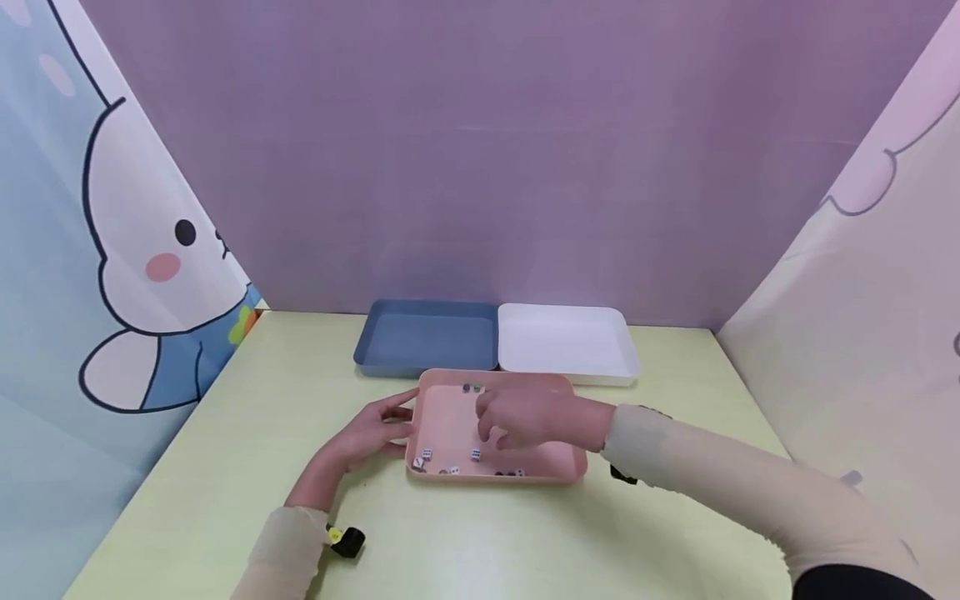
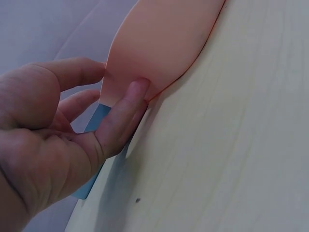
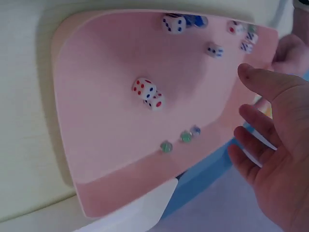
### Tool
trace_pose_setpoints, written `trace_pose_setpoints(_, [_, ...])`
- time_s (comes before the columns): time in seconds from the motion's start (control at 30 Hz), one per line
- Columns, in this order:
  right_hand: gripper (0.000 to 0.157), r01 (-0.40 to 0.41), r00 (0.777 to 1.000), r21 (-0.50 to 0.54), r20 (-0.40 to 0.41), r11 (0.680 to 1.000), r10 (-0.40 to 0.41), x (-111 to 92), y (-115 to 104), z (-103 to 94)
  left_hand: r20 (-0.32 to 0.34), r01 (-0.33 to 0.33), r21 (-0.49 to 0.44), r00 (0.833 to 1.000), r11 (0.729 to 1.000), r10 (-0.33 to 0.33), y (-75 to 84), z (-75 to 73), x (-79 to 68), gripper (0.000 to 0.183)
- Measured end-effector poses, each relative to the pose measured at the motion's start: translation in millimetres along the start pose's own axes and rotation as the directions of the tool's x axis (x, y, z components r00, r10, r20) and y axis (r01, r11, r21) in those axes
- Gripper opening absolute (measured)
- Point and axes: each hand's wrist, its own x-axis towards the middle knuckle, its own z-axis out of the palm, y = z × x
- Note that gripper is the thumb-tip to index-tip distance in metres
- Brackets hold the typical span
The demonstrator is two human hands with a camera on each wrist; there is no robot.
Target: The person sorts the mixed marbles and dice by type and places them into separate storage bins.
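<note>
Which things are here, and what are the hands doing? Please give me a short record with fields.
Left hand: fingers touching the left end of the pink tray
Right hand: above that tray; nothing visible between thumb and fingers
Dice: white, with red or blue pips, inside the pink tray
Green pieces: small, glassy, along the tray's far side
Blue tray: behind the pink one, on the left
White tray: beside the blue one, on the right
Surface: pale yellow-green table
Backdrop: purple

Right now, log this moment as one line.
left hand: touching left end of pink tray; right hand: over it, holding nothing visible; dice, beads: inside; blue tray, white tray: behind it
</note>
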Motion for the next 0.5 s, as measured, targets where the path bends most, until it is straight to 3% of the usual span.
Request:
trace_pose_setpoints(0.13, [0.011, 0.092, 0.996, 0.013, -0.009, 0.996, -0.092, 14, -3, 9.5, 0.011, 0.002, -0.009, 1.000, 1.000, -0.002, 0.9, -1.0, 1.9, 0.066])
trace_pose_setpoints(0.23, [0.012, 0.102, 0.995, 0.051, 0.002, 0.994, -0.102, 22, -3, 16.3, 0.016, 0.002, -0.016, 1.000, 1.000, -0.002, 2.5, -1.0, 2.4, 0.066])
trace_pose_setpoints(0.5, [0.012, 0.109, 0.994, 0.008, 0.026, 0.994, -0.109, 35, -1, 30.1, 0.004, 0.007, -0.019, 1.000, 1.000, -0.007, 1.5, -2.4, -0.1, 0.067])
